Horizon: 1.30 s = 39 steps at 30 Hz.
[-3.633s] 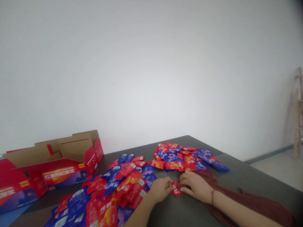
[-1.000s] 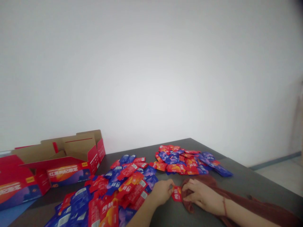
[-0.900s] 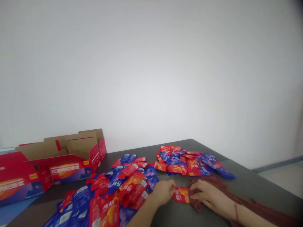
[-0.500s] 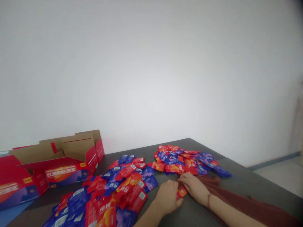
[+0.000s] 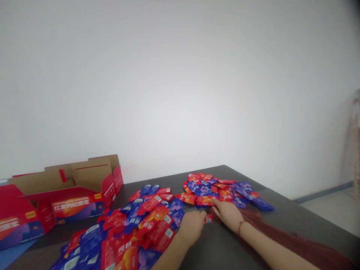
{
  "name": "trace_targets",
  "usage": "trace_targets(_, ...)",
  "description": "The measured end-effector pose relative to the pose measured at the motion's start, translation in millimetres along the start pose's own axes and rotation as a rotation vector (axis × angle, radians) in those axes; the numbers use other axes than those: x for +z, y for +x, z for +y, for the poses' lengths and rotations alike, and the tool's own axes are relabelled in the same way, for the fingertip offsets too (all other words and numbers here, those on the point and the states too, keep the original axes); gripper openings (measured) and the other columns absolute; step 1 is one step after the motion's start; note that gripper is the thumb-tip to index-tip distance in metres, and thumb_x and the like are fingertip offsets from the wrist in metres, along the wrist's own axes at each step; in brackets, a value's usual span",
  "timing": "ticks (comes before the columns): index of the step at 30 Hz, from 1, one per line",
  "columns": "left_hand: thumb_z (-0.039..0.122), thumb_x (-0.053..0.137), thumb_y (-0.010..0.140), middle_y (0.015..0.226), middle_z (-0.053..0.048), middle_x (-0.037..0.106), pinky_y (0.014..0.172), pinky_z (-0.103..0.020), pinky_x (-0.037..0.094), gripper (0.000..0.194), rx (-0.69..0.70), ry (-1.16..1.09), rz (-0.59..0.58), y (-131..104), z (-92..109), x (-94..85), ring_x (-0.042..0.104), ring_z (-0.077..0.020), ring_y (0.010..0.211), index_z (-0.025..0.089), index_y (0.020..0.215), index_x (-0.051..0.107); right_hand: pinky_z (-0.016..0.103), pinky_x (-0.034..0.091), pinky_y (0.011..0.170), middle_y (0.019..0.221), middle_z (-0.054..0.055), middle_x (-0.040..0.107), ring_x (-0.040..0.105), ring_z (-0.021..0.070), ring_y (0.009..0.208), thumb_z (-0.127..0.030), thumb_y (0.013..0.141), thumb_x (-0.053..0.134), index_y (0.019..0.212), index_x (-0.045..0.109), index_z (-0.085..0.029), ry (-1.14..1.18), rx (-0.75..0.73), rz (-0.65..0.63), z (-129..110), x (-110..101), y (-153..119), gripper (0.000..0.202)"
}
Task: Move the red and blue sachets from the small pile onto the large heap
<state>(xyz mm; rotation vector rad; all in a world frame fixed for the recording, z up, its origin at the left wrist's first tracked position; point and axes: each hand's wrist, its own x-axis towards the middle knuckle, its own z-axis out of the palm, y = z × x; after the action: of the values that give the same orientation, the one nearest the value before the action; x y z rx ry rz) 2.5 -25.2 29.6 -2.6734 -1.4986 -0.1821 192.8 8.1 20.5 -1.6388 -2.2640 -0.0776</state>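
Observation:
My left hand (image 5: 192, 225) is closed on a red sachet (image 5: 208, 219), whose end sticks out to the right of the fingers. Just right of it, my right hand (image 5: 228, 213) reaches over the near edge of the far pile of red and blue sachets (image 5: 206, 189); its fingers are bent, and whether they grip a sachet is not clear. A larger pile of red and blue sachets (image 5: 152, 221) spreads to the left of my left hand, close beside it.
Two open red cardboard boxes (image 5: 75, 210) (image 5: 19, 228) stand at the left of the dark table (image 5: 287, 221). Brown cloth (image 5: 281, 240) lies under my right forearm. A pale wall rises behind the table.
My left hand has moved left, carrying the red sachet away from my right hand. My right hand has shifted slightly left and up towards the far pile.

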Motion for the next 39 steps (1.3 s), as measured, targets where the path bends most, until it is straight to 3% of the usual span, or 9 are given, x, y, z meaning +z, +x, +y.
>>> trace_targets(4, 0.032, 0.047, 0.090, 0.102, -0.008, 0.066, 0.082, -0.034, 0.045, 0.023, -0.114, -0.187, 0.000, 0, -18, 4.3, 0.061, -0.0257, 0.095, 0.021, 0.108, 0.055, 0.030, 0.044, 0.069, 0.092, 0.010, 0.072, 0.067, 0.0235, 0.084, -0.029, 0.089, 0.049, 0.108, 0.062, -0.020, 0.009, -0.004, 0.023, -15, -14, 23, 0.025)
trace_targets(10, 0.000, 0.035, 0.077, 0.108, -0.004, 0.063, 0.086, -0.025, 0.043, 0.039, -0.063, -0.705, 0.131, 7, -31, 32.3, 0.058, -0.0141, 0.097, 0.018, 0.109, 0.050, 0.025, 0.042, 0.073, 0.095, 0.004, 0.066, 0.062, 0.0174, 0.087, -0.026, 0.092, 0.044, 0.096, 0.058, -0.021, 0.055, -0.086, 0.093, -40, -13, 9, 0.015)
trace_targets(13, -0.001, 0.037, 0.073, 0.105, -0.005, 0.063, 0.089, -0.026, 0.042, 0.036, 0.009, -0.701, 0.191, 8, -37, 33.8, 0.055, -0.0149, 0.099, 0.016, 0.096, 0.057, 0.026, 0.042, 0.075, 0.096, 0.004, 0.063, 0.059, 0.0178, 0.089, -0.014, 0.087, 0.046, 0.091, 0.058, -0.020, 0.018, -0.237, 0.076, -43, 8, -12, 0.014)
trace_targets(17, 0.004, 0.044, 0.072, 0.104, -0.004, 0.065, 0.090, -0.028, 0.043, 0.036, -0.023, -0.589, 0.036, -1, -43, 21.1, 0.057, -0.0174, 0.098, 0.017, 0.100, 0.062, 0.028, 0.042, 0.074, 0.093, 0.005, 0.062, 0.059, 0.0196, 0.088, -0.009, 0.085, 0.045, 0.090, 0.059, -0.019, -0.073, -0.224, 0.068, -24, 20, -22, 0.018)
trace_targets(20, 0.007, 0.050, 0.070, 0.113, -0.002, 0.064, 0.096, -0.031, 0.040, 0.041, 0.117, -0.542, -0.067, -6, -34, 13.9, 0.056, -0.0199, 0.106, 0.021, 0.107, 0.063, 0.027, 0.042, 0.073, 0.095, 0.007, 0.062, 0.059, 0.0184, 0.086, -0.010, 0.086, 0.043, 0.092, 0.057, -0.019, -0.078, -0.108, 0.101, -11, 11, -14, 0.017)
trace_targets(23, 0.005, 0.045, 0.072, 0.117, -0.001, 0.063, 0.098, -0.032, 0.038, 0.045, 0.216, -0.510, -0.042, -6, -18, 15.7, 0.054, -0.0196, 0.109, 0.023, 0.111, 0.060, 0.027, 0.042, 0.074, 0.097, 0.007, 0.062, 0.058, 0.0189, 0.088, -0.008, 0.087, 0.041, 0.094, 0.056, -0.019, -0.100, -0.120, 0.133, -15, 6, -9, 0.021)
trace_targets(30, 0.004, 0.039, 0.070, 0.116, -0.008, 0.060, 0.100, -0.033, 0.038, 0.046, -0.006, -0.535, 0.114, -1, -6, 30.4, 0.052, -0.0202, 0.112, 0.018, 0.112, 0.054, 0.034, 0.042, 0.079, 0.095, 0.007, 0.062, 0.054, 0.0234, 0.091, -0.008, 0.082, 0.046, 0.092, 0.061, -0.017, -0.072, -0.245, 0.085, -37, 28, -34, 0.020)
trace_targets(35, 0.020, 0.056, 0.068, 0.150, -0.015, 0.027, 0.111, -0.039, 0.026, 0.090, 0.041, -0.675, 0.112, -4, 11, 39.9, 0.031, -0.0267, 0.134, 0.013, 0.147, 0.012, 0.033, 0.041, 0.081, 0.098, 0.005, 0.061, 0.052, 0.0211, 0.092, -0.012, 0.085, 0.046, 0.087, 0.062, -0.020, 0.103, -0.445, -0.008, -21, 18, -44, 0.019)
trace_targets(39, 0.028, 0.059, 0.071, 0.154, -0.015, 0.017, 0.115, -0.040, 0.018, 0.095, 0.084, -0.589, 0.024, -7, 19, 41.3, 0.019, -0.0270, 0.140, 0.009, 0.149, 0.008, 0.031, 0.042, 0.085, 0.099, 0.004, 0.063, 0.053, 0.0195, 0.095, -0.013, 0.089, 0.041, 0.093, 0.066, -0.022, 0.177, -0.460, -0.041, 2, 4, -39, 0.027)
